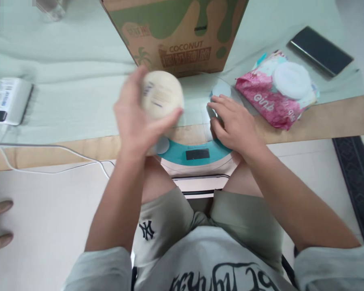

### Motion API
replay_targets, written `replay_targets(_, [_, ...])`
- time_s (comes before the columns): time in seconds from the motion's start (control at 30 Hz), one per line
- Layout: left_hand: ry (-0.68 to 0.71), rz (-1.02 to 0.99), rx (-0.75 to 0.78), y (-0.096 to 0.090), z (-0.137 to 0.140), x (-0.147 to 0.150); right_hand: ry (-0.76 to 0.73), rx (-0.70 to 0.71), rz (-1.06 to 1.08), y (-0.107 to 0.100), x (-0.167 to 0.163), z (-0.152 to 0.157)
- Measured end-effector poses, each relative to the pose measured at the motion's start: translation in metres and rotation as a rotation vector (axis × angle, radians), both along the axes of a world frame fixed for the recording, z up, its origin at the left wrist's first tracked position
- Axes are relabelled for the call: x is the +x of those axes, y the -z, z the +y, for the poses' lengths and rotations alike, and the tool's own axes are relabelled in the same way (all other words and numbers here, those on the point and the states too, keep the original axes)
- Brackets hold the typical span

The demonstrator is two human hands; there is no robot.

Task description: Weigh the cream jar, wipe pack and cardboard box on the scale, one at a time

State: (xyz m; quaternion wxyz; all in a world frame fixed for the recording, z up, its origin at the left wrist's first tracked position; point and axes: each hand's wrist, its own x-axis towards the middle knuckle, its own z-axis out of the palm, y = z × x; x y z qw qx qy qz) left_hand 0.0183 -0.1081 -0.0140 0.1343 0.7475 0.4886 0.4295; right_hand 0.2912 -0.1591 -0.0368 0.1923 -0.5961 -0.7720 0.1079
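Note:
My left hand [135, 115] is wrapped round a round cream-coloured tub [164, 93] with print on its flat face. It holds the tub raised in front of the cardboard box, a little blurred by motion. My right hand [235, 123] rests on the right part of a clear glass scale [197, 154], its fingers stretched out and the thumb apart. The scale has a teal front band with a dark display and overhangs the table's front edge above my knees. Whatever lies under my right palm is hidden.
A cardboard box [182, 38] marked COCONUT stands behind the tub. To the right lie a pink wet-wipe pack [269, 91] and a dark phone [321, 50]. A white power bank [10, 101] and white cable [57, 147] are at left. Someone's feet [0, 224] show at lower left.

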Motion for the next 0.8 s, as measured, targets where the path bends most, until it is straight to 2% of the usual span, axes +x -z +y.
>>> replay_targets(0.07, [-0.130,-0.067,0.070,0.005,0.010,-0.034,0.002,0.010,-0.003,0.002,0.000,0.000])
replay_targets(0.13, [-0.258,-0.039,0.099,0.009,0.020,-0.067,0.000,0.010,-0.009,0.002,0.001,0.000])
replay_targets(0.23, [-0.436,0.039,0.019,0.016,0.031,-0.101,-0.004,0.014,-0.014,0.001,0.003,0.000])
replay_targets(0.33, [-0.502,0.061,-0.040,0.030,0.041,-0.119,-0.007,0.018,-0.008,0.002,0.003,0.001])
replay_targets(0.47, [-0.492,0.106,-0.124,0.051,0.053,-0.135,-0.002,0.015,-0.005,0.003,-0.001,0.000])
replay_targets(0.53, [-0.456,0.132,-0.045,0.051,0.047,-0.132,-0.024,0.026,0.018,-0.003,-0.001,-0.004])
replay_targets(0.6, [-0.364,0.145,0.191,0.040,0.028,-0.115,-0.054,0.056,0.062,-0.016,0.007,-0.010])
replay_targets(0.63, [-0.279,0.140,0.335,0.032,0.014,-0.101,-0.049,0.097,0.077,-0.024,0.015,-0.013])
replay_targets(0.67, [-0.174,0.113,0.373,0.023,-0.002,-0.084,-0.042,0.150,0.088,-0.032,0.027,-0.015])
replay_targets(0.7, [-0.090,0.038,0.290,0.015,-0.016,-0.067,0.013,0.236,0.070,-0.040,0.041,-0.015])
replay_targets(0.73, [-0.012,-0.035,0.152,0.007,-0.029,-0.050,0.074,0.392,0.041,-0.045,0.058,-0.014])
replay_targets(0.77, [0.026,-0.055,0.100,0.002,-0.039,-0.034,0.103,0.530,0.011,-0.048,0.074,-0.010])
replay_targets(0.8, [0.065,-0.063,0.052,-0.001,-0.044,-0.021,0.200,0.495,-0.035,-0.048,0.089,-0.005])
